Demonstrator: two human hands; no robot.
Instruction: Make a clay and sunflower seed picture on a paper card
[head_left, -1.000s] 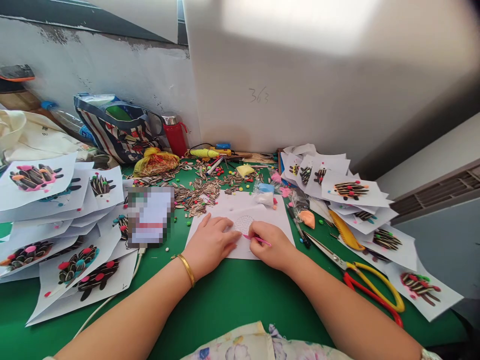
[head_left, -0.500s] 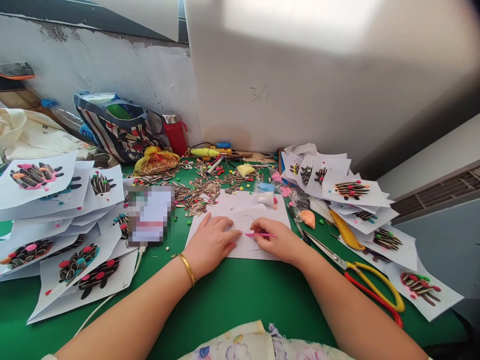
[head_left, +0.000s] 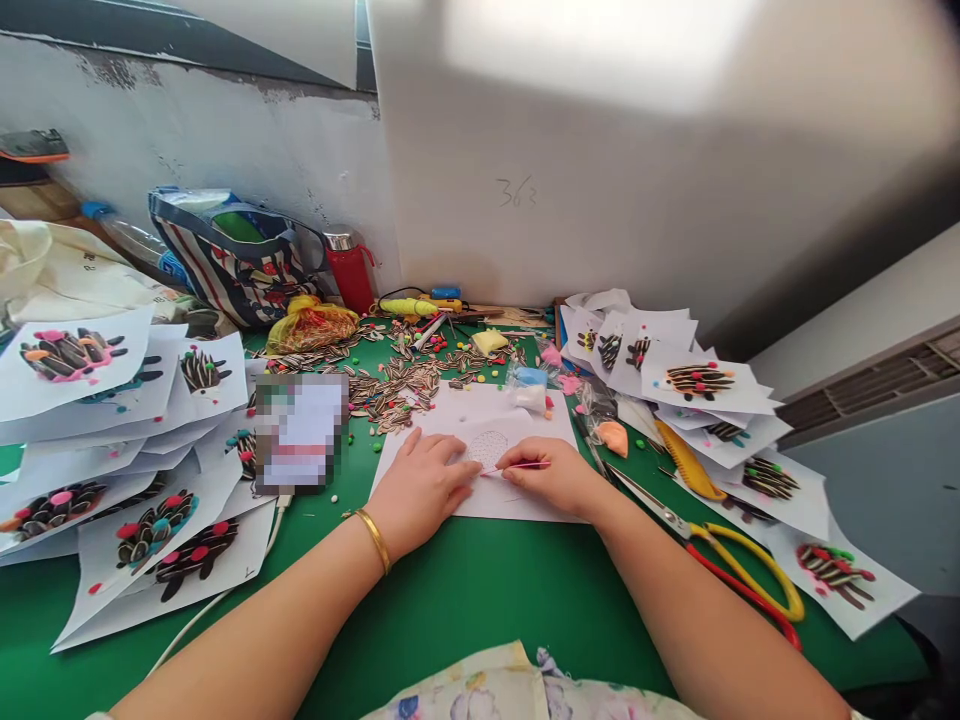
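A sheet of white paper (head_left: pixel 420 490) lies before me, with a round patch of small dark marks (head_left: pixel 487 447) on it. My left hand (head_left: pixel 427 485) rests flat on the paper's left part, fingers stretched and somewhat apart, the fingertips by the patch's lower edge. In my right hand (head_left: pixel 544 475) a slim pink clay tool (head_left: pixel 525 465) is pinched between thumb and fingers. Its tip points left, close to the paper just below the patch and near my left fingertips. Whether the tip touches the paper I cannot tell.
Sunflower seeds (head_left: pixel 405 385) and clay balls lie beyond the paper. Stacks of seed pictures stand at left (head_left: pixel 75 430) and right (head_left: pixel 697 380). Scissors (head_left: pixel 679 520) and a yellow cutter (head_left: pixel 686 460) lie right. A blurred phone (head_left: pixel 304 430), its cable, and a red flask (head_left: pixel 349 275) are left.
The pink tool has turned in my right fingers and shows a thinner edge, its tip slightly further left. My left hand stays in place.
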